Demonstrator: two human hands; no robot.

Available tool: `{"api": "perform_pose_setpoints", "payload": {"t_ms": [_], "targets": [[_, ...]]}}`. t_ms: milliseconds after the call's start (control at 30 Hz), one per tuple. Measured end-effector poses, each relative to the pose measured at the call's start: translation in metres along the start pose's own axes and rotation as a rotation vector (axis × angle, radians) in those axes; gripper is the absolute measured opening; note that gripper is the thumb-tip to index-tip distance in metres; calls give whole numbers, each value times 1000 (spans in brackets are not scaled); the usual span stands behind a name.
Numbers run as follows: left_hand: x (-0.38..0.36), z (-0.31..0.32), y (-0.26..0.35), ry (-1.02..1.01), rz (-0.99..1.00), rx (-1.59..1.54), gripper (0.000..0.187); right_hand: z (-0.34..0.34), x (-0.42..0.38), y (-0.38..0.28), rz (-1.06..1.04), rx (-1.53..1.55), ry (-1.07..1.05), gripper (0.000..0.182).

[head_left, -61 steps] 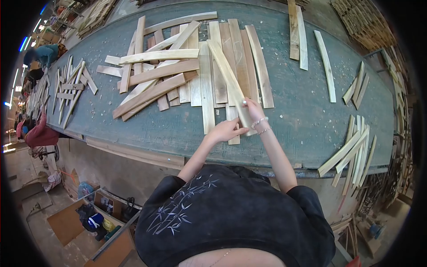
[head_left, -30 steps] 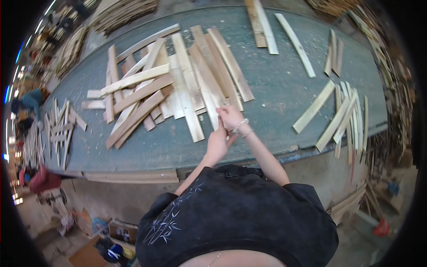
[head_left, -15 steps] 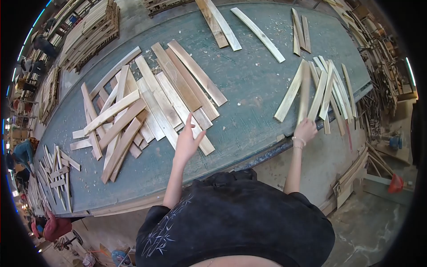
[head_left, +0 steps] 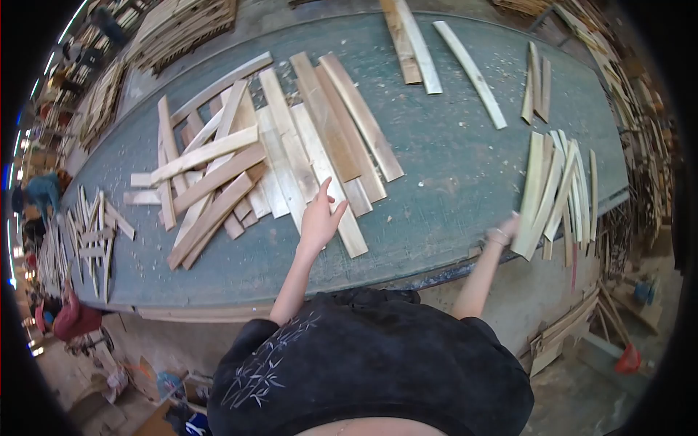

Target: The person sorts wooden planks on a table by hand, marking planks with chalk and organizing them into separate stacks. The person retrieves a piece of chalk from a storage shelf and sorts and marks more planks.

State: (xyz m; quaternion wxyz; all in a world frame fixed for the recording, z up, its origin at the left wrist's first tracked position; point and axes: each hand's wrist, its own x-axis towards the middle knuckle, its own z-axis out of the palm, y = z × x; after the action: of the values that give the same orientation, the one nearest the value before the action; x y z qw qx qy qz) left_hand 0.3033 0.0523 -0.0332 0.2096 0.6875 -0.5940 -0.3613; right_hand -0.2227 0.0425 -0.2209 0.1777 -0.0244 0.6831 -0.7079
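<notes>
Left hand (head_left: 318, 220) is hovering, fingers spread, over a pale wooden slat (head_left: 352, 234) near the front of the green worktable (head_left: 443, 192). Right hand (head_left: 510, 227) is blurring beside fanned slats (head_left: 560, 189) at the worktable's right end, can't tell its grip. Some are overhanging the worktable, so imo a bump's risking a spill.

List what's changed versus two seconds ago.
The left hand let go of the slat both hands held and is now over a pale slat. The right hand moved rightward to the right-hand bundle, which gained slats on its left; that hand's grip is blurred. The crossed slats stayed put.
</notes>
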Motion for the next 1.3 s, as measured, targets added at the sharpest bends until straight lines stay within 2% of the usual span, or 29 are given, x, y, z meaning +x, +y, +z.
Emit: {"api": "perform_pose_setpoints", "payload": {"t_ms": [33, 100, 167, 200, 233, 333, 400, 433, 467, 500, 533, 600, 633, 667, 700, 733, 800, 833, 867, 900, 933, 967, 1000, 1067, 1100, 1167, 1233, 1300], "targets": [[3, -3, 3, 33, -48, 76, 59, 17, -79, -95, 48, -74, 153, 12], [15, 5, -5, 176, -22, 244, 63, -16, -46, -103, -16, 43, 75, 15], [36, 21, 0, 203, -48, 349, 67, -29, -41, -110, -81, -268, 13, 22], [46, 30, 3, 219, -59, 453, 71, -26, -46, -104, -94, -306, -106, 29], [57, 41, 7, 221, -69, 453, 71, -19, -59, -98, -92, -311, -114, 29], [80, 54, 10, 257, -27, 577, 81, 26, -131, -79, 161, -166, -416, 26], [87, 52, 10, 108, -141, 372, 90, 65, -186, -67, 280, -236, -649, 23], [85, 46, 9, 111, -144, 372, 90, 87, -221, -68, 393, -170, -777, 23], [79, 36, 9, 88, -167, 194, 94, 107, -258, -75, 411, -189, -938, 23], [73, 26, 10, 63, -189, 17, 97, 127, -278, -68, 543, -142, -1064, 25], [62, 17, 15, 63, -189, 19, 97, 146, -305, -79, 773, -29, -1199, 29], [35, 6, 24, 119, -11, -293, 103, 176, -340, -80, 929, -89, -1451, 25], [29, 16, 16, 119, -14, -292, 103, 186, -353, -72, 932, -91, -1450, 25], [26, 33, 2, 134, 86, -405, 106, 195, -366, -63, 832, -259, -1472, 23], [17, 24, 13, 151, 189, -518, 110, 198, -375, -54, 725, -424, -1486, 25], [5, 5, 15, -126, -43, -424, 111, 197, -380, -48, 724, -423, -1486, 25], [-2, -5, 3, -201, -2, -454, 111, 194, -388, -45, -37, -513, -1251, 35], [-5, -7, -2, -278, 29, -485, 111, 197, -382, -47, -39, -518, -1246, 35], [-6, -7, -9, -263, 70, -441, 99, 207, -375, -63, -149, -554, -1258, 38], [-2, -6, -13, -267, 72, -443, 99, 220, -365, -74, -260, -587, -1268, 40], [5, -6, -17, -204, 79, -399, 93, 244, -346, -78, -303, -559, -1304, 39], [13, -7, -19, -138, 87, -356, 87, 268, -332, -95, -433, -556, -1268, 38], [22, -6, -17, -58, 101, -347, 71, 302, -299, -93, -463, -616, -1252, 36], [38, -10, -6, -9, 140, -377, 68, 346, -253, -125, -843, -737, -1220, 36], [45, -14, 0, 43, 180, -401, 64, 355, -244, -142, -602, -798, -1059, 34], [53, -21, 10, 50, 206, -414, 60, 351, -234, -117, -526, -758, -1076, 36], [54, -24, 9, 66, 224, -433, 57, 328, -251, -65, -180, -513, -1220, 37], [47, -28, 2, 24, 205, -411, 55, 314, -258, 2, -232, -440, -1173, 37]]}}
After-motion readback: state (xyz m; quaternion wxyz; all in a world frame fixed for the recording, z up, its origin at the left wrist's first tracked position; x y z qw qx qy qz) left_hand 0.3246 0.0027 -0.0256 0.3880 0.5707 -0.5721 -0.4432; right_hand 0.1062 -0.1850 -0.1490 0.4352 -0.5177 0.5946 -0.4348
